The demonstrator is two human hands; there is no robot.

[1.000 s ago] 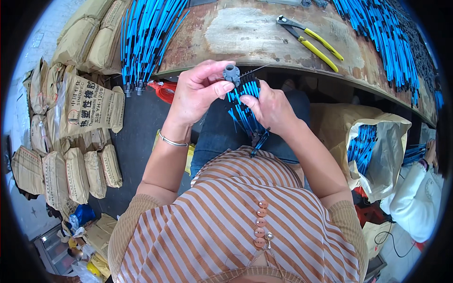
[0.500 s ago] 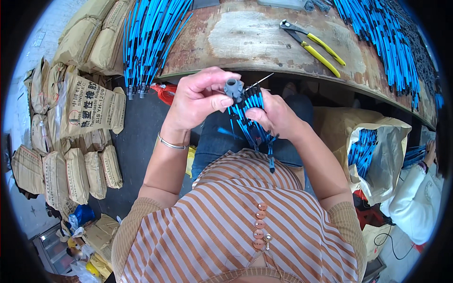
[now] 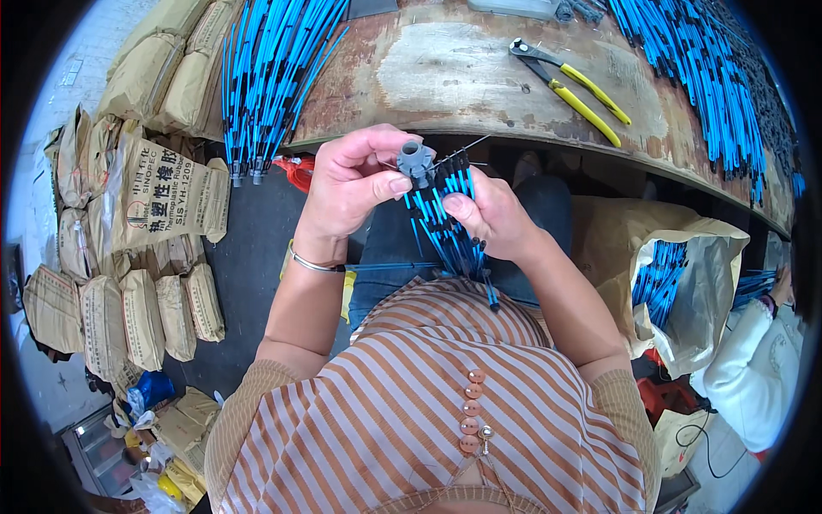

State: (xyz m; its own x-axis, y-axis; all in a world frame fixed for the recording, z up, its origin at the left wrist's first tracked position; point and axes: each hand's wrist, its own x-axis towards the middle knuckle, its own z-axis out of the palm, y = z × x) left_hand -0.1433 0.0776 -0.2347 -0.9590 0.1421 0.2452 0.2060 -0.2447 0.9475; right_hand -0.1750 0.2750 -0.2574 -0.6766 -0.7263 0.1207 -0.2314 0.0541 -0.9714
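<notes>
Between the thumb and fingers of my left hand (image 3: 358,176) is a grey notched plastic hub (image 3: 414,160) with a round hole facing up. Blue rods (image 3: 438,224) with black sleeves hang below it over my lap. My right hand (image 3: 495,212) closes around a bunch of these rods just right of the hub, thumb on top. Thin dark wires (image 3: 476,143) stick out past the black rod tips above my right hand. Where the rods meet the hub is partly hidden by my fingers.
A worn wooden table (image 3: 462,68) lies ahead, with yellow-handled pliers (image 3: 572,90) and blue rod piles (image 3: 272,77) on it. Paper sacks (image 3: 167,197) stack up at left. An open paper bag (image 3: 693,274) with rods stands at right, beside another person's white sleeve (image 3: 753,377).
The hub has shifted slightly left and down in my left hand. The rods have swung, and one now stretches left toward my bracelet. My right hand has moved a little left and down.
</notes>
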